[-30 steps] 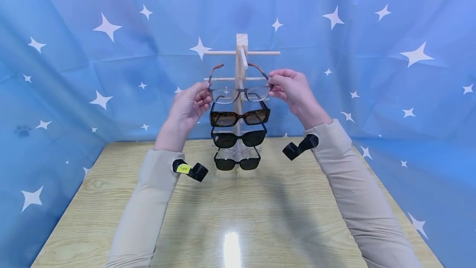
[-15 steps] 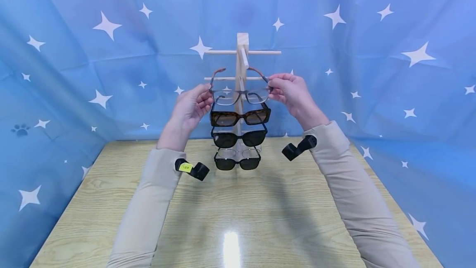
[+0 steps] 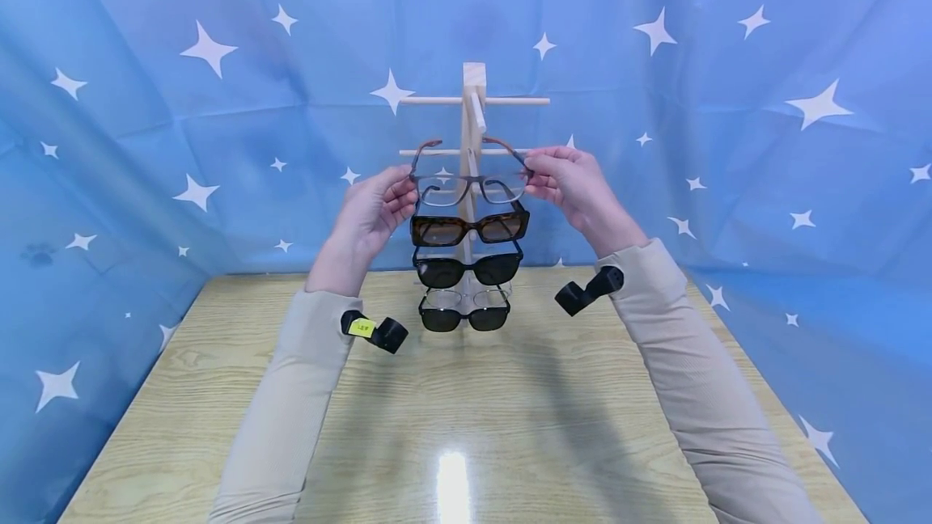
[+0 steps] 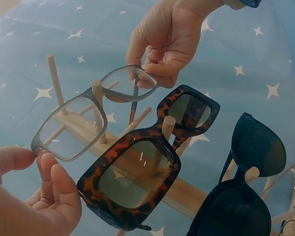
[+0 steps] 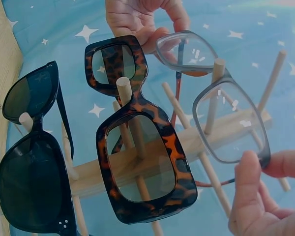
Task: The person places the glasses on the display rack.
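A pair of clear-lensed eyeglasses with a grey frame and orange-brown temple tips is held level across the wooden display stand. My left hand pinches the frame's left corner between thumb and fingers. At the opposite corner, my right hand pinches it the same way. The temples stick out backwards, near the second crossbar. In the left wrist view, the bridge lies right at a short front peg. Directly below hang tortoiseshell sunglasses, their bridge on another peg.
Lower on the stand hang black sunglasses, thin wire-rimmed glasses and another black pair. A bare top crossbar sticks out both ways. The stand is on a wood-grain table before a blue star-patterned curtain.
The eyeglasses have come down slightly, their temple tips dropping more than the front. My right hand has lowered a little with them; both hands keep their pinch. In the last half second little moves.
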The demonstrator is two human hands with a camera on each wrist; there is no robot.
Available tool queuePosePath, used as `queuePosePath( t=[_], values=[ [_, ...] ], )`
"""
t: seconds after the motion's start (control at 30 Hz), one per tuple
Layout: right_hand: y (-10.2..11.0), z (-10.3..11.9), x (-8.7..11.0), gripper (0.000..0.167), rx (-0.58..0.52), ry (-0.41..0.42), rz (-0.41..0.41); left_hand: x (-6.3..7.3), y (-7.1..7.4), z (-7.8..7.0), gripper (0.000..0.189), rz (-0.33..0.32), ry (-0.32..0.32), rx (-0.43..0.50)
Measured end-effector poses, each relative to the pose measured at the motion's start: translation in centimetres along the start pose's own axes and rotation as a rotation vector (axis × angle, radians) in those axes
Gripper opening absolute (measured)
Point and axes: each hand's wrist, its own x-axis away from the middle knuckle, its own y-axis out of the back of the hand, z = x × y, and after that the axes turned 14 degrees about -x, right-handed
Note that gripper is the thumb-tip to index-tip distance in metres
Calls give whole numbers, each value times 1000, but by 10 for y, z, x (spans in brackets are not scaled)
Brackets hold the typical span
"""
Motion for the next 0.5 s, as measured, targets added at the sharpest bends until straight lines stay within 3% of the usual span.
queuePosePath(
  t=[0.23,0.5],
  values=[
    [4,0,4,17,-4,4,16,4,6,1,14,12,-16,-4],
    [28,-7,26,17,-36,3,61,15,30,17,31,-16,-46,-185]
  ],
)
